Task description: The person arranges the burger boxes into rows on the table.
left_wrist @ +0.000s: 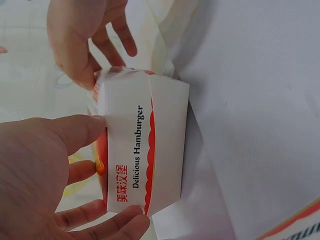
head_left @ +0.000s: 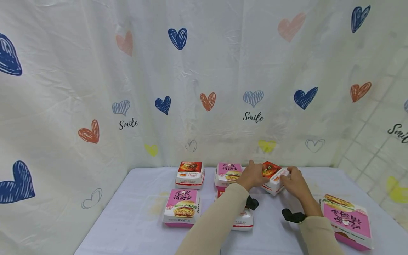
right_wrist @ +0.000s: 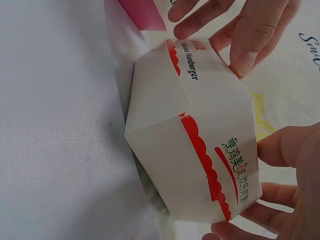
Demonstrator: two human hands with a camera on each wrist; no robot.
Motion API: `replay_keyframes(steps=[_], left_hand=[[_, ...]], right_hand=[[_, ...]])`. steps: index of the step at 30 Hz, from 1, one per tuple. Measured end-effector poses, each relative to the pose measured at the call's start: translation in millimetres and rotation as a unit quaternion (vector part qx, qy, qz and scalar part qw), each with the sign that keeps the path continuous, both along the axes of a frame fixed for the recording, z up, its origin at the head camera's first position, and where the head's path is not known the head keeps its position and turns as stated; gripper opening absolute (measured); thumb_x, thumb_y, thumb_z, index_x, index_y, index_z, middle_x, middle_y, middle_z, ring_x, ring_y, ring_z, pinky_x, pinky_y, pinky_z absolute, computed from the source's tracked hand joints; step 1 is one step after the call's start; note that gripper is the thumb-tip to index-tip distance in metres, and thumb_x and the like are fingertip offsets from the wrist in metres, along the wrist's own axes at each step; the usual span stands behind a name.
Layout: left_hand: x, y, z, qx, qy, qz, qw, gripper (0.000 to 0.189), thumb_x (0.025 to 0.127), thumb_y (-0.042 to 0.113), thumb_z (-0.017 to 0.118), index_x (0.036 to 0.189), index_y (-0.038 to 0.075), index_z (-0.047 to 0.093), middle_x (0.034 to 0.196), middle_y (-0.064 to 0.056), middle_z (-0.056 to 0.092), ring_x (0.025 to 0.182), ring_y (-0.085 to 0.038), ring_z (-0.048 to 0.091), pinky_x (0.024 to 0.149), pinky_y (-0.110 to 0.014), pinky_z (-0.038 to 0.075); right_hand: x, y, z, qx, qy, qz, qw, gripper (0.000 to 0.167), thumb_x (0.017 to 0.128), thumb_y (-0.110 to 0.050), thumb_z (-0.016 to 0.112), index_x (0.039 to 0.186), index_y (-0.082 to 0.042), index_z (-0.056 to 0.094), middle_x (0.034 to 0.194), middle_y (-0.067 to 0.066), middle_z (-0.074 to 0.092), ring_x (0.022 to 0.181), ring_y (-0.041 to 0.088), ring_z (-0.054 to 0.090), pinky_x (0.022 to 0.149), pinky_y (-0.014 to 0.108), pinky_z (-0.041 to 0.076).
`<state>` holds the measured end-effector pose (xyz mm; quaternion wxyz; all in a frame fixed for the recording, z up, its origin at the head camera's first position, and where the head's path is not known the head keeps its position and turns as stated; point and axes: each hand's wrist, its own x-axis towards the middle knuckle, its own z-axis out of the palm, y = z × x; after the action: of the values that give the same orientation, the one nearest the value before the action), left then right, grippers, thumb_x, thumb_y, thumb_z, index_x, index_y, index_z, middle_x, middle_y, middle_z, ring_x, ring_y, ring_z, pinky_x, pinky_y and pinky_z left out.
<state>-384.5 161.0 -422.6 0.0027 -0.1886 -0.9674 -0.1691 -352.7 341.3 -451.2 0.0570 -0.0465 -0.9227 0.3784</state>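
A white hamburger box with a red picture lid (head_left: 269,169) is at the back right of the table, turned at an angle. My left hand (head_left: 254,175) grips its left side, thumb at the lid edge and fingers around the side. On the opposite side my right hand (head_left: 295,182) holds it with thumb and fingers. "Delicious Hamburger" is printed on the box wall (left_wrist: 135,145) in the left wrist view. In the right wrist view the box's lower corner (right_wrist: 150,135) is close to the tablecloth; whether it touches I cannot tell.
Left of the hands stand a red-lidded box (head_left: 190,173) and two pink-lidded boxes (head_left: 182,207), (head_left: 227,171). Another red-lidded box (head_left: 243,225) is partly hidden by my left forearm. A pink box (head_left: 349,219) sits at the right. A heart-printed curtain (head_left: 216,71) hangs behind.
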Motion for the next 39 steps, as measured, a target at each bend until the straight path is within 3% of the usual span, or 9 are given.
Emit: replay_keyframes(steps=[9,15,28,39], left_hand=[[-0.6,0.2,-1.7,-0.013,0.002,0.0,0.9999,0.054,0.09,0.054,0.072,0.137,0.029,0.062,0.127,-0.001,0.052,0.09,-0.011,0.057,0.081,-0.027,0.052],[-0.9,-0.3,-2.6,-0.016,0.0,0.0,0.9999,0.058,0.091,0.057,0.07,0.138,0.026,0.061,0.139,-0.003,0.05,0.092,-0.013,0.059,0.084,-0.028,0.053],[-2.2,-1.9,-1.5,-0.013,-0.035,0.004,0.9993,0.073,0.086,0.062,0.073,0.145,0.023,0.054,0.136,0.0,0.048,0.091,-0.015,0.059,0.083,-0.029,0.054],[-0.8,-4.4,0.0,-0.013,-0.047,-0.01,0.9988,0.067,0.087,0.058,0.074,0.143,0.026,0.056,0.136,0.002,0.049,0.095,-0.015,0.059,0.09,-0.031,0.054]], right_hand=[[2.1,0.0,-2.4,0.035,0.024,-0.006,0.9991,0.063,0.104,-0.025,0.047,0.144,0.019,0.029,0.138,0.046,0.033,0.126,0.063,0.039,0.1,0.069,0.038],[2.6,0.2,-2.2,0.043,0.017,-0.006,0.9989,0.058,0.104,-0.025,0.044,0.143,0.016,0.031,0.138,0.046,0.032,0.124,0.065,0.036,0.098,0.07,0.037],[4.0,-0.4,-1.5,0.05,0.018,-0.008,0.9986,0.05,0.106,-0.024,0.037,0.14,0.013,0.037,0.133,0.043,0.04,0.119,0.06,0.045,0.092,0.065,0.043],[2.9,0.7,-1.7,0.041,0.009,-0.016,0.999,0.048,0.105,-0.024,0.034,0.135,0.012,0.039,0.132,0.039,0.043,0.114,0.051,0.051,0.086,0.057,0.047]])
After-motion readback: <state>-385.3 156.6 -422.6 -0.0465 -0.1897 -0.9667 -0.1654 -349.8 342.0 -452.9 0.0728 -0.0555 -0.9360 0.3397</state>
